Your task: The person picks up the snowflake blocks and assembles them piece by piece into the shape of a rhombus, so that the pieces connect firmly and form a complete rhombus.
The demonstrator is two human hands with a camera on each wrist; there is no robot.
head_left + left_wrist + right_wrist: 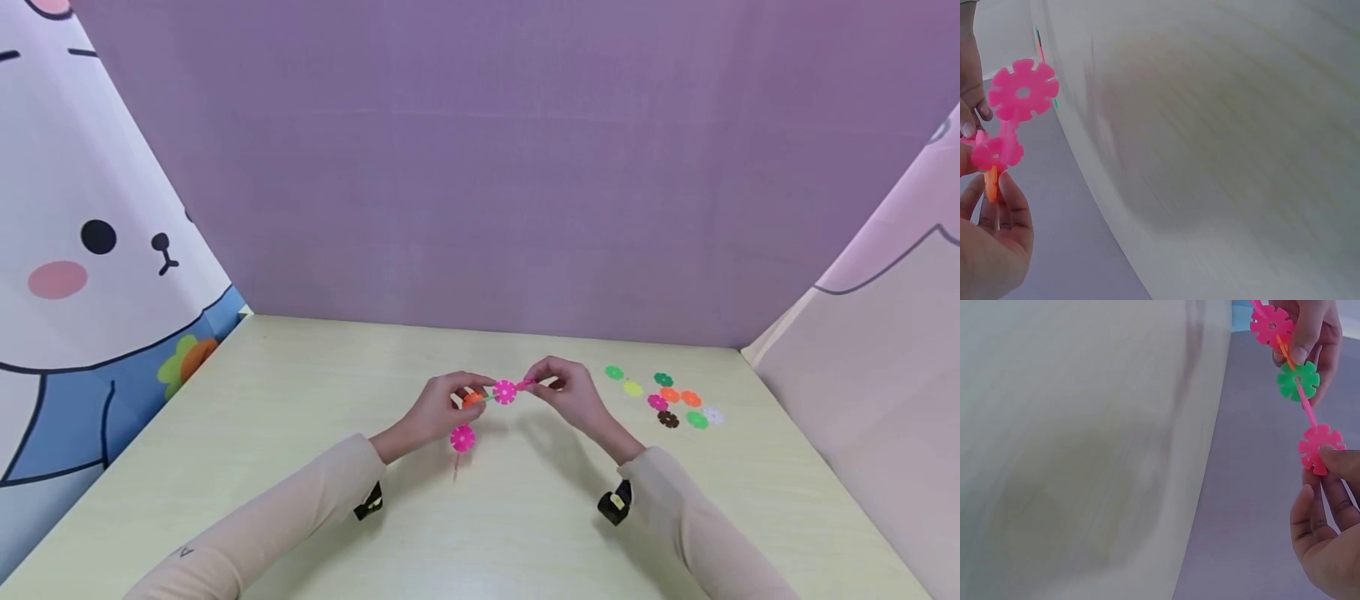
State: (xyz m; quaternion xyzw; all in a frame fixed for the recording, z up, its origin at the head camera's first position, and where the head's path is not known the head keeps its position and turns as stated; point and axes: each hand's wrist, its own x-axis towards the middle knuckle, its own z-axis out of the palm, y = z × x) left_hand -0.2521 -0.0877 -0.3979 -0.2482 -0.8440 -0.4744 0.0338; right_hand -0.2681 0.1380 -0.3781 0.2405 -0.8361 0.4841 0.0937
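Observation:
Notched plastic flower discs, joined edge to edge by their slots, form a chain between the hands. My left hand [438,408] pinches the chain near an orange disc [472,400] and a green disc [1298,381]. Below that hand hang a pink disc [462,438] and another pink one seen edge-on [456,467]. My right hand [570,396] pinches a pink disc [1322,440] at the chain's other end between thumb and fingers. Between the hands shows a pink disc [505,392]. Fingers partly cover the orange disc in the head view. The chain is held above the table.
Several loose discs lie on the table to the right, among them a yellow one [633,388], a brown one [668,419] and a white one [713,416]. The pale wooden table [330,358] meets a purple backdrop [480,183] at its far edge.

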